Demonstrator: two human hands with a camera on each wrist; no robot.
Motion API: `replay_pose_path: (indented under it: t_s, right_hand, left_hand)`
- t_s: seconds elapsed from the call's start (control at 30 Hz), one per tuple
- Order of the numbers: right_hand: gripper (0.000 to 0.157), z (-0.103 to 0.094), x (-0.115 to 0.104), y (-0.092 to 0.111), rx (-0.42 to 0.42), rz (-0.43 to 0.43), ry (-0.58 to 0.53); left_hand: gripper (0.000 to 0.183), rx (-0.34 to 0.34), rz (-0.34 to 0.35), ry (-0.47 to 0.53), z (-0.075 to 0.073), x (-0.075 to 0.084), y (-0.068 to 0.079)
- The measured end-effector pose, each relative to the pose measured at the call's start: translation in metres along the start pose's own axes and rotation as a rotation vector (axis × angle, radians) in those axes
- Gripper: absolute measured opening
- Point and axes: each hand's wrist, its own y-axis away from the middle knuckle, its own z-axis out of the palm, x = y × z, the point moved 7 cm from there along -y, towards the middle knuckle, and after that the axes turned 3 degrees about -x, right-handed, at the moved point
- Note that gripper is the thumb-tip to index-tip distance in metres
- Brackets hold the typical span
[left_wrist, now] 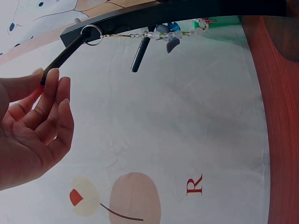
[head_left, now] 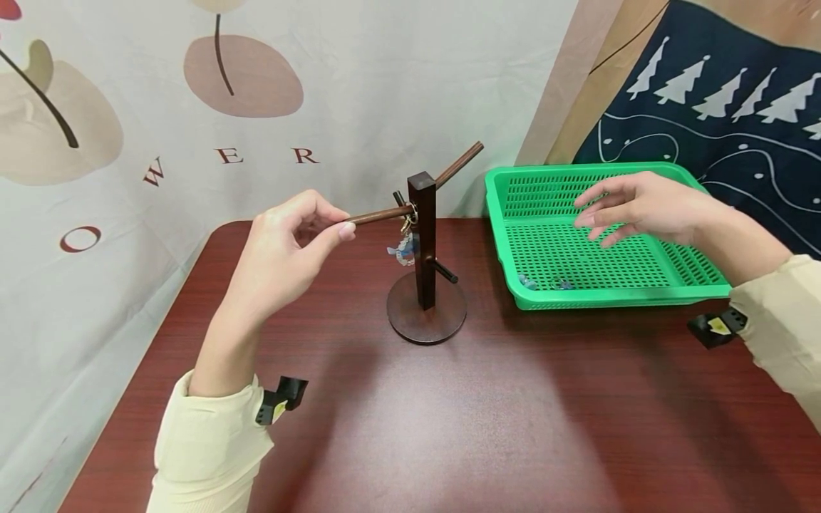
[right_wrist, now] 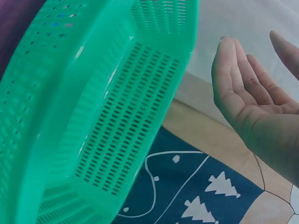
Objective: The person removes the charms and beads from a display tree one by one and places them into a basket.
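Note:
A dark wooden stand (head_left: pixel 425 242) with several pegs rises from a round base (head_left: pixel 426 324) on the table. My left hand (head_left: pixel 282 249) pinches the end of its left peg (head_left: pixel 381 216) between thumb and fingers. On that peg, close to the post, hangs a keychain (left_wrist: pixel 173 35); its metal ring (left_wrist: pixel 92 35) goes around the peg, with clear beads and a blue-grey charm below. Over the green basket (head_left: pixel 609 296), my right hand (head_left: pixel 654 206) hovers with relaxed, spread fingers and holds nothing.
Small bluish items (head_left: pixel 527 282) lie in the basket's near left corner. The red-brown table (head_left: pixel 308 427) ends at a pale printed cloth (head_left: pixel 385 92) behind. A navy cloth with white trees (head_left: pixel 718 100) hangs behind the basket at the right.

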Motion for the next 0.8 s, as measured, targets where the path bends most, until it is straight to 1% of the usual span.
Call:
replay_pose_path:
  t_s: [0.2, 0.4, 0.63, 0.8]
  right_hand:
    - [0.030, 0.005, -0.019, -0.004, -0.003, -0.065, 0.006]
    - [0.029, 0.016, -0.042, -0.009, -0.019, -0.132, 0.018]
    - [0.034, 0.029, -0.066, -0.012, -0.018, -0.168, 0.065]
    - [0.036, 0.037, -0.082, -0.017, -0.020, -0.187, 0.065]
  left_hand:
    - [0.005, 0.000, -0.002, 0.003, 0.000, 0.000, 0.000]
    - [0.006, -0.002, -0.005, 0.003, 0.000, -0.001, 0.000]
    - [0.005, -0.006, -0.005, 0.010, 0.001, -0.001, 0.000]
    - [0.005, -0.006, -0.004, 0.005, 0.001, -0.001, 0.000]
